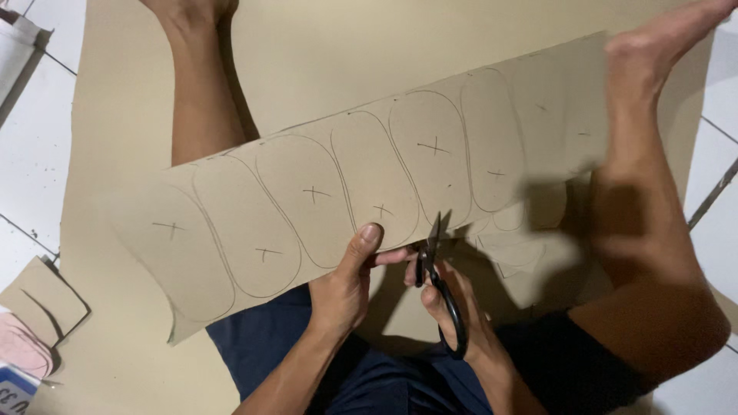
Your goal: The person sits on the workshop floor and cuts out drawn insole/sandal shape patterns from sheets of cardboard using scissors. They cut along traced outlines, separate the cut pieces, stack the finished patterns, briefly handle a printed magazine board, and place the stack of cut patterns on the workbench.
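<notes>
While the left hand (342, 288) pinches the cardboard strip's (307, 207) near edge, the right hand (453, 303) grips black scissors (434, 269) just right of it, above a tiled floor (31, 161).

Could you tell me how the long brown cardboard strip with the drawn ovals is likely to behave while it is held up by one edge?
The long brown cardboard strip with drawn ovals looks fairly stiff: the left hand pinches only its lower edge, yet it spans wide without drooping. It is probably light, given that one-handed hold. The black scissors in the right hand suggest it cuts easily.

Warm indoor light from above — soft shadows lower right, edges perhaps slightly blurred.
</notes>
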